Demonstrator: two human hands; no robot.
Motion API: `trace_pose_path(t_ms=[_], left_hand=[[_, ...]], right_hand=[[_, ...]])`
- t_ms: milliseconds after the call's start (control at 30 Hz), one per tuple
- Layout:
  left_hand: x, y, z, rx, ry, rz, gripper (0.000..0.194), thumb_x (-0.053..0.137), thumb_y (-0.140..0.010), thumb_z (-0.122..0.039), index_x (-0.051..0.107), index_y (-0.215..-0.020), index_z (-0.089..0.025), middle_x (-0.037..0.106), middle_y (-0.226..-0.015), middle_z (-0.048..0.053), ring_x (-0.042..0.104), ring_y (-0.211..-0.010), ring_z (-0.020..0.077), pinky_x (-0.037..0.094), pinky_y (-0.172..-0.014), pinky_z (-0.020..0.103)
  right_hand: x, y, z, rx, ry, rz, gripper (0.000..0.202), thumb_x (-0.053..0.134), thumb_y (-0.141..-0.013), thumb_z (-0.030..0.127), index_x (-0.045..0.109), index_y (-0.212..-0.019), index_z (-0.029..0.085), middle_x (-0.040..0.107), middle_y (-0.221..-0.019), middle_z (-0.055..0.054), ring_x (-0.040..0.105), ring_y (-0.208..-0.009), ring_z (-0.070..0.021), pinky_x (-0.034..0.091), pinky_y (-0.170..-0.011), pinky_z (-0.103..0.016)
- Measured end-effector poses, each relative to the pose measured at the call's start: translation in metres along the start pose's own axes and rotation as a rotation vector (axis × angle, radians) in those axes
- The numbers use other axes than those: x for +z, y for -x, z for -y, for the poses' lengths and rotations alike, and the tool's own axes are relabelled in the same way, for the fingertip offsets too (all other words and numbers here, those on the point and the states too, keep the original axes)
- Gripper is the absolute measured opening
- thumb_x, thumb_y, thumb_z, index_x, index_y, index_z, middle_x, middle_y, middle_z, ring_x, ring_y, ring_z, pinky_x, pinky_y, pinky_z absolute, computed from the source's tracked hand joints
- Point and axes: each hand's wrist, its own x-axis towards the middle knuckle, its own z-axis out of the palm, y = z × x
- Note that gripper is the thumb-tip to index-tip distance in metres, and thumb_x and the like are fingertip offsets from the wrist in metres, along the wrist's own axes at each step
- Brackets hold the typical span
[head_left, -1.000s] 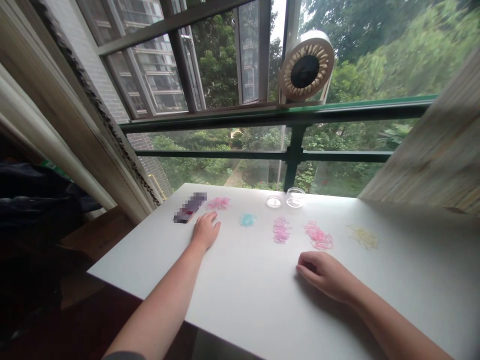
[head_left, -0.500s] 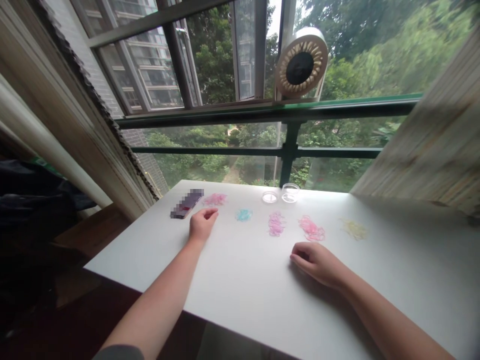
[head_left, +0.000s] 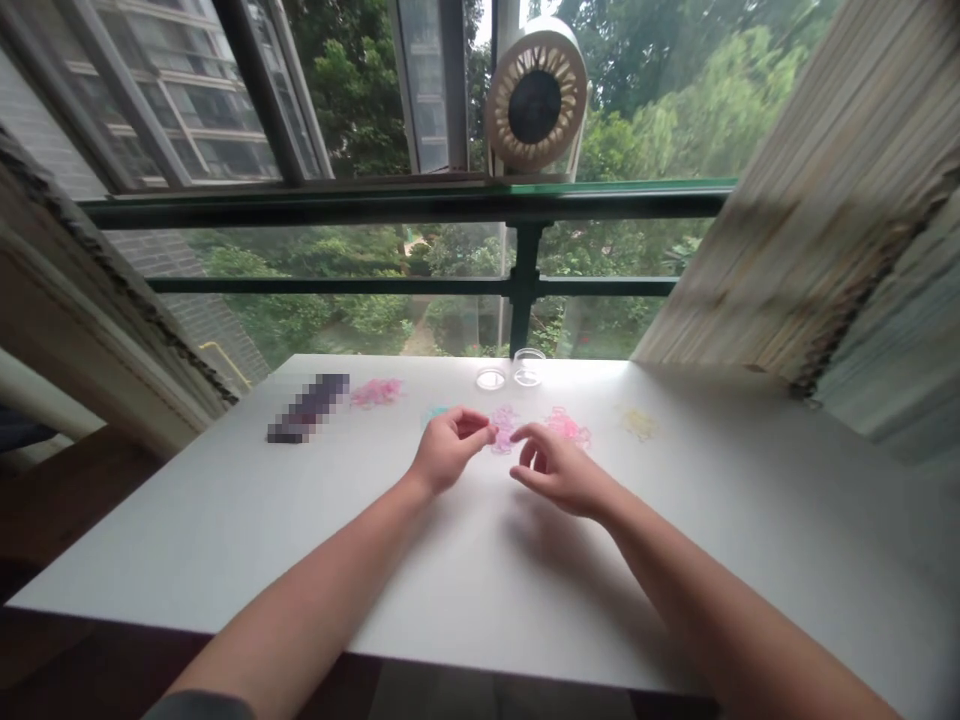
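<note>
My left hand (head_left: pixel 454 450) is over the table, its thumb and fingertips pinched together; anything between them is too small to make out. It partly covers a small blue pile (head_left: pixel 433 414) of what look like thin elastic bands. My right hand (head_left: pixel 559 472) faces it just to the right, thumb and forefinger apart, with nothing visible between them. Beyond the gap between the hands lies a purple pile of bands (head_left: pixel 504 422). A brighter pink pile (head_left: pixel 568 426) sits behind my right hand, partly hidden by it.
On the white table (head_left: pixel 247 540) are another pink pile (head_left: pixel 377 392), a yellow pile (head_left: pixel 637 423) and a blurred-out phone-like object (head_left: pixel 311 408). Two clear round dishes (head_left: pixel 491 379) stand at the back edge. A round fan (head_left: pixel 536 105) is by the window railing.
My left hand has moved right, from near the left pink pile to the middle. My right hand has risen leftward toward it and its fingers have opened. The view has shifted right.
</note>
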Motion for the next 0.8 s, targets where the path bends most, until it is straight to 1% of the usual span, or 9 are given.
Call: trace_pose_path(t_ms=[67, 100, 167, 267, 333, 400, 533, 800], left_hand=[[0.020, 0.002, -0.001, -0.046, 0.045, 0.091, 0.029, 0.073, -0.066, -0.034, 0.061, -0.082, -0.013, 0.069, -0.074, 0.006, 0.065, -0.070, 0.0162, 0.050, -0.062, 0.026], [0.026, 0.003, 0.000, -0.069, 0.064, 0.112, 0.028, 0.073, -0.066, -0.033, 0.062, -0.081, -0.013, 0.069, -0.073, 0.006, 0.064, -0.068, 0.0157, 0.049, -0.060, 0.025], [0.033, 0.008, 0.004, -0.110, 0.090, 0.132, 0.028, 0.073, -0.066, -0.033, 0.062, -0.081, -0.013, 0.068, -0.072, 0.005, 0.064, -0.067, 0.0154, 0.048, -0.058, 0.024], [0.031, 0.015, 0.010, -0.140, 0.098, 0.162, 0.026, 0.072, -0.067, -0.033, 0.062, -0.080, -0.013, 0.067, -0.070, 0.005, 0.064, -0.067, 0.0160, 0.047, -0.057, 0.025], [0.027, 0.017, 0.011, -0.132, 0.086, 0.171, 0.025, 0.072, -0.067, -0.033, 0.062, -0.080, -0.013, 0.067, -0.069, 0.005, 0.064, -0.067, 0.0161, 0.047, -0.058, 0.025], [0.023, 0.018, 0.011, -0.119, 0.072, 0.157, 0.024, 0.071, -0.068, -0.033, 0.062, -0.079, -0.014, 0.067, -0.068, 0.005, 0.063, -0.066, 0.0157, 0.047, -0.058, 0.025], [0.020, 0.017, 0.011, -0.114, 0.054, 0.138, 0.023, 0.071, -0.068, -0.033, 0.062, -0.078, -0.014, 0.067, -0.066, 0.004, 0.063, -0.065, 0.0149, 0.046, -0.058, 0.024], [0.019, 0.017, 0.010, -0.116, 0.053, 0.135, 0.023, 0.072, -0.068, -0.032, 0.062, -0.077, -0.014, 0.067, -0.065, 0.004, 0.063, -0.063, 0.0147, 0.046, -0.057, 0.024]], right_hand=[[0.006, -0.002, -0.002, -0.041, -0.118, -0.164, 0.036, 0.057, -0.077, 0.026, 0.046, -0.110, 0.020, 0.058, -0.075, 0.001, 0.051, -0.058, -0.0101, 0.042, -0.054, -0.023], [0.009, -0.001, -0.005, -0.063, -0.172, -0.216, 0.036, 0.057, -0.077, 0.026, 0.045, -0.111, 0.020, 0.057, -0.075, 0.001, 0.050, -0.056, -0.0095, 0.041, -0.052, -0.022], [0.015, 0.002, -0.012, -0.101, -0.236, -0.245, 0.033, 0.057, -0.077, 0.025, 0.046, -0.108, 0.019, 0.056, -0.073, 0.001, 0.049, -0.055, -0.0091, 0.040, -0.049, -0.021], [0.020, 0.007, -0.019, -0.132, -0.232, -0.220, 0.022, 0.056, -0.078, 0.023, 0.050, -0.099, 0.019, 0.057, -0.071, 0.000, 0.050, -0.056, -0.0097, 0.042, -0.050, -0.022], [0.021, 0.010, -0.019, -0.146, -0.206, -0.222, 0.014, 0.055, -0.079, 0.022, 0.053, -0.093, 0.019, 0.058, -0.071, -0.001, 0.052, -0.058, -0.0103, 0.043, -0.052, -0.023], [0.020, 0.011, -0.016, -0.161, -0.177, -0.234, 0.009, 0.054, -0.080, 0.022, 0.055, -0.089, 0.019, 0.058, -0.070, -0.001, 0.051, -0.058, -0.0105, 0.044, -0.053, -0.023], [0.018, 0.012, -0.013, -0.171, -0.140, -0.261, 0.008, 0.053, -0.081, 0.023, 0.056, -0.087, 0.020, 0.056, -0.069, -0.001, 0.051, -0.058, -0.0109, 0.044, -0.054, -0.024], [0.017, 0.012, -0.019, -0.143, -0.166, -0.267, 0.009, 0.054, -0.080, 0.023, 0.055, -0.089, 0.020, 0.053, -0.068, 0.000, 0.049, -0.059, -0.0111, 0.044, -0.054, -0.024]])
